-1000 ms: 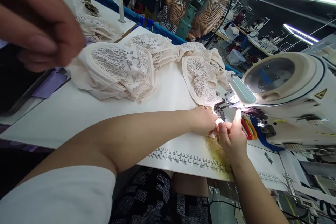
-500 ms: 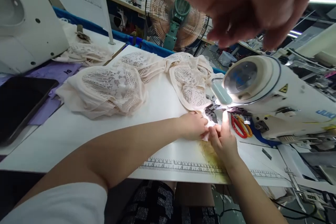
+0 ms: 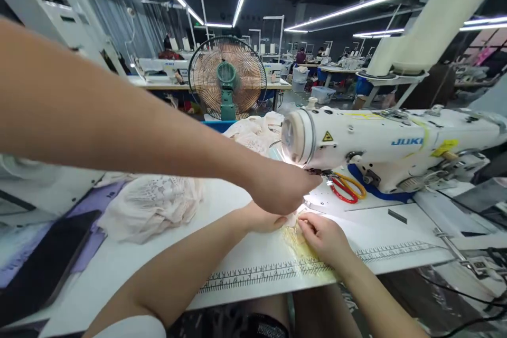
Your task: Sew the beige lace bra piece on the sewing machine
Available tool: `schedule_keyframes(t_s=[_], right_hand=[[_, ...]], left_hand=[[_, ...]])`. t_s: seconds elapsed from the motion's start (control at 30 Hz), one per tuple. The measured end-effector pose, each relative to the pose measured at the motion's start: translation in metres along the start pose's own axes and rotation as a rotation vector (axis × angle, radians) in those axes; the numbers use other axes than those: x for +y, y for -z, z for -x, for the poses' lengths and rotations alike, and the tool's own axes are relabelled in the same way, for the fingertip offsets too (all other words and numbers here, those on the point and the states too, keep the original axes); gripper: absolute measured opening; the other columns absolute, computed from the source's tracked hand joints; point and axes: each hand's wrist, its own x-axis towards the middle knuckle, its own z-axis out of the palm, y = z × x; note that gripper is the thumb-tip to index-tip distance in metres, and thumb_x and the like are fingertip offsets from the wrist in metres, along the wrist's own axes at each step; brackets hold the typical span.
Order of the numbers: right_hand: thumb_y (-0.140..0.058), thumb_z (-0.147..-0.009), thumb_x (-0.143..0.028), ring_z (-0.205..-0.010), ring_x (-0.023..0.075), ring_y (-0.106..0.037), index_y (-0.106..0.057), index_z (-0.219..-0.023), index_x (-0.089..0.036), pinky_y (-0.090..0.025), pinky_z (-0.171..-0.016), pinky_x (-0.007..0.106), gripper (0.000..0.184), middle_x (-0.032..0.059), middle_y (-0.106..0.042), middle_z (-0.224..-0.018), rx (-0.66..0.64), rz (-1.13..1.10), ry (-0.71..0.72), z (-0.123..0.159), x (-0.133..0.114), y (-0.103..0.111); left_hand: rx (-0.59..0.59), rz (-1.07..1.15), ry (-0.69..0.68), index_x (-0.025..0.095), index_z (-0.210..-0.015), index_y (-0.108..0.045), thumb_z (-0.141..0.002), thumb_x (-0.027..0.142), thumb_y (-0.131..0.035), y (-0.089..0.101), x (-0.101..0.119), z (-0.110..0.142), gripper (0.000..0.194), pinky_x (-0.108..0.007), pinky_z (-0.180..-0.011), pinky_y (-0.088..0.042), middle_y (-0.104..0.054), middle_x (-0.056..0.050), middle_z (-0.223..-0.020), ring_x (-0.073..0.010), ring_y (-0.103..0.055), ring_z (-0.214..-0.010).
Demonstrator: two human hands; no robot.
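Note:
Several cream lace bras lie in a pile (image 3: 154,206) left of my arms, with more lace (image 3: 255,134) behind the machine head. My left hand (image 3: 263,219) rests at the table below the needle area. Its fingers look curled onto pale fabric, partly hidden by another person's hand (image 3: 281,185). That hand reaches in from the left, fingers at the presser foot of the sewing machine (image 3: 332,137). Close by, my right hand (image 3: 322,235) is closed, thumb and forefinger pinching the edge of the pale fabric (image 3: 293,219). The rest of this fabric is hidden.
Red- and orange-handled scissors (image 3: 344,187) lie under the machine arm. A printed ruler (image 3: 253,274) runs along the table's front edge. A black phone (image 3: 47,269) lies on purple paper (image 3: 89,253) at left. A fan (image 3: 227,79) stands behind the table.
My view has tilted up, showing more of the room. The other person's hand has come down from above to the machine's needle area, crossing over my left hand. My hands stay close together.

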Motion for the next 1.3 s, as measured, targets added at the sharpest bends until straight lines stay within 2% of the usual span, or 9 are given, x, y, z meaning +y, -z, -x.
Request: schedule_keyframes(t_s=[0.13, 0.23, 0.33, 0.43, 0.63, 1.0, 1.1, 1.2, 1.3], right_hand=[[-0.037, -0.086, -0.030, -0.057, 0.0134, -0.048, -0.054, -0.069, -0.021, -0.028, -0.052, 0.024, 0.025, -0.0012, -0.055, -0.060, 0.042, -0.059, -0.054, -0.005, -0.002, 0.004], [-0.040, -0.083, -0.026, -0.056, 0.0126, -0.044, -0.050, -0.064, -0.020, -0.024, -0.052, 0.024, 0.022, -0.0012, -0.053, -0.060, 0.068, -0.119, -0.069, -0.005, -0.003, 0.008], [-0.042, -0.083, -0.025, -0.057, 0.0125, -0.043, -0.050, -0.063, -0.019, -0.022, -0.052, 0.024, 0.023, -0.0006, -0.054, -0.060, 0.075, -0.163, -0.070, -0.003, -0.003, 0.011], [-0.042, -0.083, -0.025, -0.059, 0.0125, -0.046, -0.053, -0.066, -0.019, -0.024, -0.053, 0.024, 0.021, -0.0005, -0.056, -0.063, 0.062, -0.189, -0.055, -0.001, -0.003, 0.014], [-0.039, -0.086, -0.027, -0.065, 0.0139, -0.051, -0.056, -0.072, -0.019, -0.026, -0.055, 0.023, 0.023, 0.0012, -0.062, -0.071, 0.027, -0.182, -0.020, 0.004, -0.002, 0.018], [-0.041, -0.085, -0.027, -0.074, 0.0164, -0.058, -0.063, -0.082, -0.021, -0.031, -0.057, 0.024, 0.023, 0.0027, -0.066, -0.077, -0.016, -0.209, -0.001, 0.004, 0.002, 0.023], [-0.040, -0.086, -0.028, -0.072, 0.0170, -0.058, -0.062, -0.081, -0.021, -0.029, -0.056, 0.025, 0.024, 0.0035, -0.066, -0.077, -0.025, -0.207, -0.016, 0.003, 0.002, 0.024], [-0.040, -0.086, -0.028, -0.072, 0.0181, -0.059, -0.060, -0.080, -0.019, -0.029, -0.056, 0.025, 0.023, 0.0051, -0.066, -0.079, -0.029, -0.200, -0.031, 0.002, 0.003, 0.025], [-0.040, -0.086, -0.028, -0.075, 0.0194, -0.060, -0.060, -0.084, -0.019, -0.029, -0.056, 0.026, 0.023, 0.0059, -0.067, -0.080, -0.033, -0.202, -0.036, 0.002, 0.004, 0.026]], left_hand=[[-0.252, -0.131, -0.001, 0.005, -0.138, -0.022, -0.080, 0.023, -0.046, 0.061, 0.031, -0.030, 0.065, -0.028, -0.066, -0.042, -0.064, -0.012, -0.090, -0.0230, -0.058, -0.081], [-0.485, -0.200, 0.041, -0.003, -0.139, -0.012, -0.081, 0.020, -0.040, 0.085, 0.055, -0.057, 0.068, -0.027, -0.057, -0.039, -0.065, -0.012, -0.081, -0.0211, -0.058, -0.069], [-0.474, -0.187, 0.081, -0.004, -0.139, -0.008, -0.082, 0.021, -0.035, 0.084, 0.066, -0.068, 0.067, -0.026, -0.053, -0.038, -0.065, -0.013, -0.083, -0.0198, -0.058, -0.067], [-0.446, -0.156, 0.148, -0.003, -0.138, -0.008, -0.081, 0.022, -0.037, 0.079, 0.068, -0.066, 0.068, -0.026, -0.051, -0.038, -0.065, -0.011, -0.081, -0.0189, -0.057, -0.065], [-0.481, -0.051, 0.217, -0.003, -0.137, -0.011, -0.082, 0.026, -0.039, 0.083, 0.073, -0.065, 0.068, -0.026, -0.052, -0.039, -0.064, -0.006, -0.072, -0.0186, -0.057, -0.064], [-0.571, -0.185, 0.270, 0.001, -0.141, 0.000, -0.085, 0.038, -0.040, 0.084, 0.076, -0.056, 0.078, -0.025, -0.048, -0.036, -0.064, -0.007, -0.073, -0.0195, -0.058, -0.063], [-0.606, -0.268, 0.215, 0.009, -0.140, -0.018, -0.085, 0.035, -0.041, 0.085, 0.075, -0.053, 0.064, -0.025, -0.051, -0.039, -0.064, -0.007, -0.079, -0.0202, -0.060, -0.068], [-0.628, -0.356, 0.042, 0.019, -0.127, -0.041, -0.087, 0.031, -0.040, 0.084, 0.069, -0.050, 0.042, -0.027, -0.061, -0.044, -0.064, -0.007, -0.089, -0.0204, -0.061, -0.079], [-0.631, -0.449, -0.063, 0.019, -0.126, -0.043, -0.090, 0.032, -0.036, 0.082, 0.063, -0.050, 0.038, -0.029, -0.065, -0.047, -0.062, -0.008, -0.094, -0.0204, -0.061, -0.082]])
